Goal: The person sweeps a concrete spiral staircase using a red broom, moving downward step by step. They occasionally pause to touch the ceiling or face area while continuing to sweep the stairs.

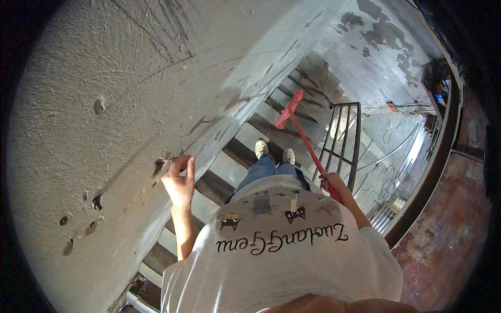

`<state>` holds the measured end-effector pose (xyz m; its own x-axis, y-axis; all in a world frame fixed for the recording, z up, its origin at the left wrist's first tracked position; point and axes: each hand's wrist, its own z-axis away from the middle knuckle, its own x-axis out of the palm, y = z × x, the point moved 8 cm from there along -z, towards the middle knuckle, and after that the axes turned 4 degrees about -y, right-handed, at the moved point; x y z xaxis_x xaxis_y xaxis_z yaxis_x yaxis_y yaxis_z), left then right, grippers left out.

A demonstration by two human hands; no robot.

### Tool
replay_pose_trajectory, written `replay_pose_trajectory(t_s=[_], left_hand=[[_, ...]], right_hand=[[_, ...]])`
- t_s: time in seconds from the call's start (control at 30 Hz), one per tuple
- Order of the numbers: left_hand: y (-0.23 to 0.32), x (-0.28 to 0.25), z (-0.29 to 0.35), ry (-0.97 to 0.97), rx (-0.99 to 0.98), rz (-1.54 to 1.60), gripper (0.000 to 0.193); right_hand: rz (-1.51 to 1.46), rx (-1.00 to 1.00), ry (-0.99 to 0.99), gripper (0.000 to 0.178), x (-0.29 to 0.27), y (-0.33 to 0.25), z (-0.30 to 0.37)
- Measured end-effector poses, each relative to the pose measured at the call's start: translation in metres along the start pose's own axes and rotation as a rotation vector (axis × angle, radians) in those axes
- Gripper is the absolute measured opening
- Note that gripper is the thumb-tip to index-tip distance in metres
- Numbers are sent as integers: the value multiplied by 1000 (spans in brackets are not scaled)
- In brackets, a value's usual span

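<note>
My right hand (332, 182) is closed around the red handle of a broom (308, 143). The broom slants forward over the stairs, and its pinkish-red head (289, 109) is at the steps ahead of my feet, slightly blurred. On the other side, my left hand (179, 180) is raised at the rough wall (130, 120), next to a ragged hole (159, 166). Its thumb is stretched out apart from the bent fingers, and nothing shows in its grasp. The fingertips are partly turned away, so their contact with the wall is hard to see.
My shoes (262, 148) stand on a narrow concrete staircase (235, 156) beside the wall. A dark metal railing (342, 138) borders the right side. Beyond it, cables (389, 151) lie on a lower floor. A dark curved edge (417, 211) and a reddish surface (443, 235) are at far right.
</note>
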<state>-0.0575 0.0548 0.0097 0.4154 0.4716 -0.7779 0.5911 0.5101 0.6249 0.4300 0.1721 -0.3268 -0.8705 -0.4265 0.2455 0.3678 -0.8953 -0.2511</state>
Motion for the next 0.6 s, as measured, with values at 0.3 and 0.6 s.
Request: replay_pose_trajectory(t_s=[0.3, 0.6], left_hand=[[-69, 94, 83, -315, -207, -83, 15], [-162, 112, 196, -336, -504, -98, 17]], right_hand=[[1167, -81, 203, 28, -63, -33, 41], [2156, -221, 278, 20, -19, -248, 54]])
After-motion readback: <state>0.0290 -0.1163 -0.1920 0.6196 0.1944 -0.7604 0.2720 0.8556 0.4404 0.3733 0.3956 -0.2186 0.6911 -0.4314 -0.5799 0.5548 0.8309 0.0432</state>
